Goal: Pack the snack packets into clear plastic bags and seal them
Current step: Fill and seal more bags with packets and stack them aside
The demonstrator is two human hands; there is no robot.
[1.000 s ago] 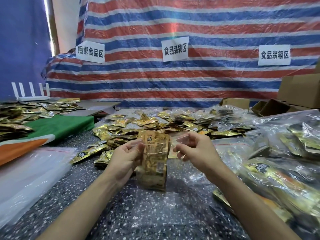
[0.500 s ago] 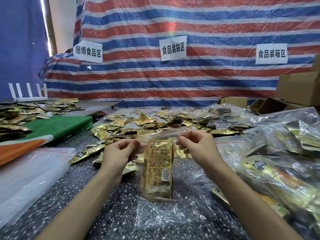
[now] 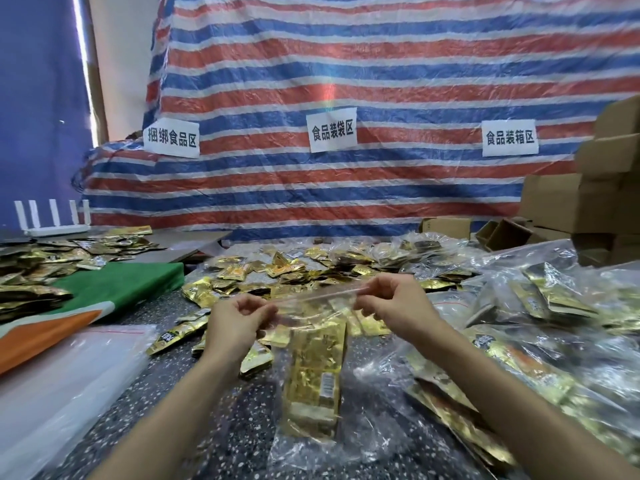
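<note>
A clear plastic bag (image 3: 304, 441) hangs upright over the speckled table (image 3: 221, 420), with a stack of gold snack packets (image 3: 317, 372) inside it. My left hand (image 3: 235, 322) pinches the left end of the bag's top strip. My right hand (image 3: 396, 303) pinches the right end, and the strip is stretched taut between them. Loose gold packets (image 3: 277, 271) lie scattered on the table behind the hands.
Filled clear bags (image 3: 554, 341) pile up on the right. A stack of flat clear bags (image 3: 62, 375) lies at the left, beside green and orange cloth (image 3: 114, 289). Cardboard boxes (image 3: 571, 202) stand at the back right. A striped tarp with paper signs hangs behind.
The packets have slid down inside the bag. Both hands have moved apart along the bag's top and pulled the strip straight.
</note>
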